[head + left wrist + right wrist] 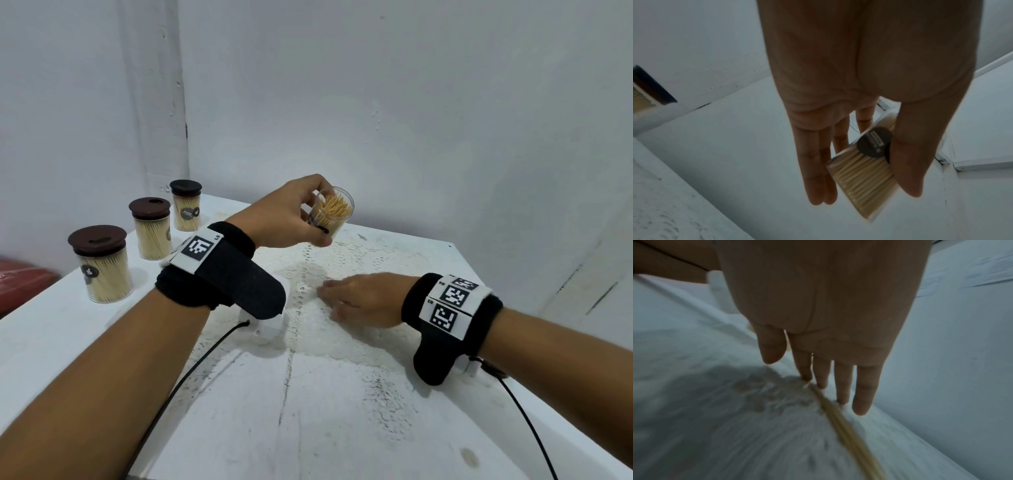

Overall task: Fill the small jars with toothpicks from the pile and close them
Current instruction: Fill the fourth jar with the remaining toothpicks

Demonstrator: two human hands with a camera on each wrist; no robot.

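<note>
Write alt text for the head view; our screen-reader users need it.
A left hand holds an open jar of toothpicks tilted above a white table, while the right hand rests on a lace doily. Three lidded jars of toothpicks stand at the left.

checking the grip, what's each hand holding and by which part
Left hand grips the open toothpick jar by its side wall, thumb against fingers. Right hand holds nothing; its straight fingers touch loose toothpicks.

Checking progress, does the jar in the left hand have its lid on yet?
No, the jar gripped by the left hand is open-topped, with toothpick tips showing at its mouth.
</note>
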